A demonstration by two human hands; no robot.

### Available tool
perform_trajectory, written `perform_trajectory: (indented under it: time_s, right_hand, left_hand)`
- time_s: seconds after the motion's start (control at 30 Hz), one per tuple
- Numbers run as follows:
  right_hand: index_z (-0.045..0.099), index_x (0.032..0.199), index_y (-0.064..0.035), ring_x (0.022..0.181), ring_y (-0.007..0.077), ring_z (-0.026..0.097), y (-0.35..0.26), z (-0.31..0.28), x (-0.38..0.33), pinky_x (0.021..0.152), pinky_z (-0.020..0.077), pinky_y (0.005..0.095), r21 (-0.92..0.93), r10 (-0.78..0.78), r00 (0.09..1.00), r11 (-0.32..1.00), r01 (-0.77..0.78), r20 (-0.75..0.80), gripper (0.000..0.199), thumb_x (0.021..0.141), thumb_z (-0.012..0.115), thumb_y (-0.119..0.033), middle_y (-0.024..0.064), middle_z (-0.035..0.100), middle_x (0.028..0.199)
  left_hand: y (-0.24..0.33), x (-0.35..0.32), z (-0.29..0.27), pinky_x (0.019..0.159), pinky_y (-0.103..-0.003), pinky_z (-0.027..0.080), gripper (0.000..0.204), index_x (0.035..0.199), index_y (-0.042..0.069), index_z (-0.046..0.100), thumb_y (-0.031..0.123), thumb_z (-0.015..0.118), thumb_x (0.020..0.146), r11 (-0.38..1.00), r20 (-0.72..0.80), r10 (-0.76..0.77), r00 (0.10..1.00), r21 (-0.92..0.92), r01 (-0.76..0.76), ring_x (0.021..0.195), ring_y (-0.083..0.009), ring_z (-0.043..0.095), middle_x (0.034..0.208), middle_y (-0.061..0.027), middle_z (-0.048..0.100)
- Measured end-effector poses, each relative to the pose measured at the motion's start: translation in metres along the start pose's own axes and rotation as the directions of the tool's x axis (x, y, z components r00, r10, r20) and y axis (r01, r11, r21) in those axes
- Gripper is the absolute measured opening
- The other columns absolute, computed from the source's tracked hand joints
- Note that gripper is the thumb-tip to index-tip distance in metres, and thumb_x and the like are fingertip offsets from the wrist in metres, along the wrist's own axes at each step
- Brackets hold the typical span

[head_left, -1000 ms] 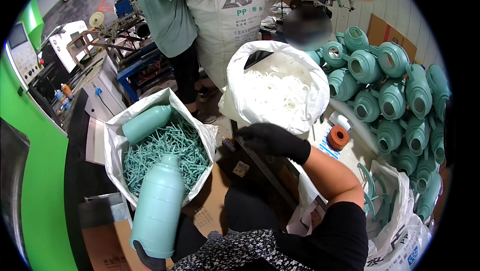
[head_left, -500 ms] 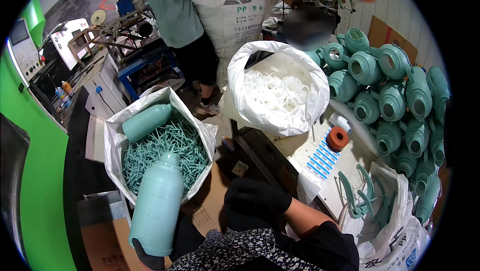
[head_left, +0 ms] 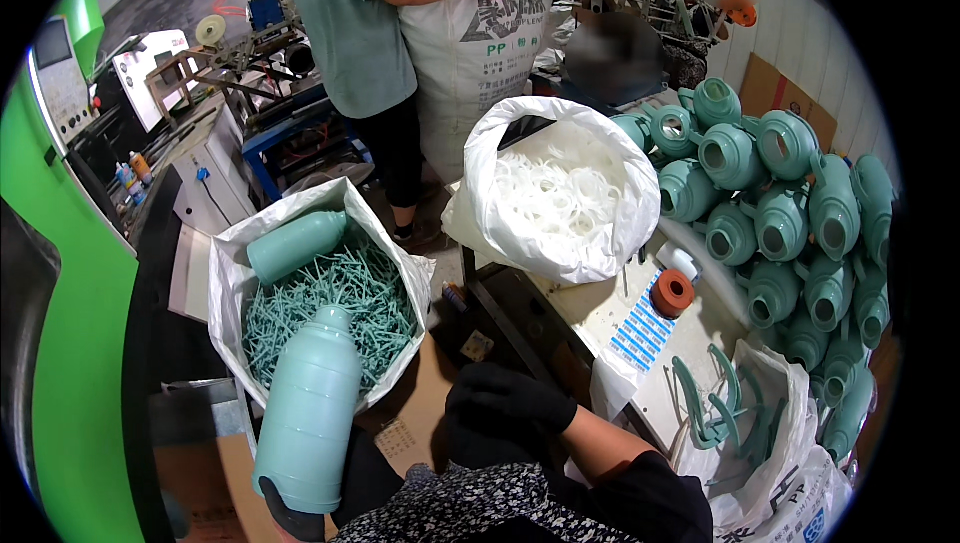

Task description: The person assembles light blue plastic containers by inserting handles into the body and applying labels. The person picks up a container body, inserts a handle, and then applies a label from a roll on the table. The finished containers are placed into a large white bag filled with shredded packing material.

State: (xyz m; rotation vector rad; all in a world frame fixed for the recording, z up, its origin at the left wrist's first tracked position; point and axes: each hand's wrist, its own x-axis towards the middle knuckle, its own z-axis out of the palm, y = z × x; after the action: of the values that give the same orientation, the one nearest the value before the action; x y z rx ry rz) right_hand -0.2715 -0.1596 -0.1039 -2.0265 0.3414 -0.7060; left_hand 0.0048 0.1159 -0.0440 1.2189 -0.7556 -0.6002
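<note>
Left hand [head_left: 290,508]: black-gloved grip clamped under the pale green bottle [head_left: 310,408], upright beside the sack of green pins [head_left: 330,308].
Right hand [head_left: 505,413]: gloved, fingers curled together, apparently empty.
Advice: support the bottle's base firmly.

White woven sack [head_left: 320,233], open, lower left: holds teal sprue pieces. White plastic bag [head_left: 565,193], open, centre: holds white rings. Large white woven sack with green print [head_left: 475,33], top centre, hugged by another person. White sack with blue mark [head_left: 800,503], lower right. White sheet with blue label rows [head_left: 640,328] flat on the bench. Brown cardboard [head_left: 765,88] against the right wall
</note>
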Motion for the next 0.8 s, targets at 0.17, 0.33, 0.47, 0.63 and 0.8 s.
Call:
perform_trajectory:
  time_s: [0.17, 0.33, 0.47, 0.63, 0.8]
  right_hand:
    - [0.059, 0.115, -0.0005, 0.106, 0.0291, 0.055, 0.014, 0.003, 0.000, 0.093, 0.0433, 0.0372, -0.018, -0.034, 0.999, 0.999, 0.035, 0.043, 0.030, 0.092, 0.058, -0.019, 0.0153, 0.058, 0.110]
    - [0.059, 0.115, -0.0008, 0.106, 0.0295, 0.055, 0.003, 0.007, 0.002, 0.093, 0.0430, 0.0382, -0.067, -0.046, 0.999, 0.997, 0.044, -0.021, 0.030, 0.092, 0.058, -0.019, 0.0151, 0.059, 0.109]
    - [0.059, 0.115, -0.0058, 0.114, 0.0276, 0.050, 0.014, 0.004, -0.003, 0.101, 0.0366, 0.0380, -0.071, -0.002, 0.999, 0.997, 0.005, 0.038, 0.025, 0.094, 0.055, -0.018, 0.0120, 0.057, 0.114]
    - [0.060, 0.114, -0.0061, 0.112, 0.0285, 0.049, 0.010, 0.006, 0.001, 0.099, 0.0368, 0.0389, -0.093, -0.038, 0.998, 0.995, 0.043, 0.052, 0.025, 0.093, 0.056, -0.019, 0.0118, 0.057, 0.112]
    - [0.062, 0.111, -0.0018, 0.097, 0.0319, 0.056, 0.014, 0.009, 0.004, 0.086, 0.0438, 0.0400, -0.166, -0.146, 0.989, 0.976, 0.143, -0.011, 0.029, 0.089, 0.061, -0.021, 0.0151, 0.061, 0.100]
  left_hand:
    - [-0.003, 0.002, 0.000, 0.103, -0.041, 0.038, 0.053, 0.141, -0.001, 0.032, 0.033, 0.033, 0.100, 0.999, -0.005, 0.020, 1.000, 0.026, -0.020, 0.123, -0.0283, 0.047, 0.140, -0.0173, 0.043]
    - [0.001, 0.004, -0.005, 0.103, -0.041, 0.037, 0.053, 0.141, -0.001, 0.032, 0.032, 0.034, 0.099, 0.999, -0.014, 0.032, 0.999, 0.045, -0.031, 0.123, -0.0282, 0.047, 0.139, -0.0175, 0.043]
    - [-0.005, 0.007, -0.001, 0.103, -0.041, 0.037, 0.053, 0.141, -0.001, 0.032, 0.031, 0.035, 0.099, 0.999, 0.008, 0.031, 0.999, 0.041, -0.031, 0.123, -0.0282, 0.047, 0.139, -0.0176, 0.043]
    - [-0.005, 0.005, -0.002, 0.103, -0.041, 0.037, 0.052, 0.140, -0.001, 0.031, 0.030, 0.036, 0.099, 0.997, -0.003, 0.044, 0.999, 0.065, -0.044, 0.123, -0.0281, 0.047, 0.139, -0.0178, 0.043]
    - [-0.006, 0.004, -0.002, 0.103, -0.041, 0.037, 0.052, 0.140, -0.001, 0.031, 0.029, 0.037, 0.099, 0.995, -0.008, 0.056, 0.998, 0.079, -0.055, 0.122, -0.0281, 0.047, 0.139, -0.0180, 0.043]
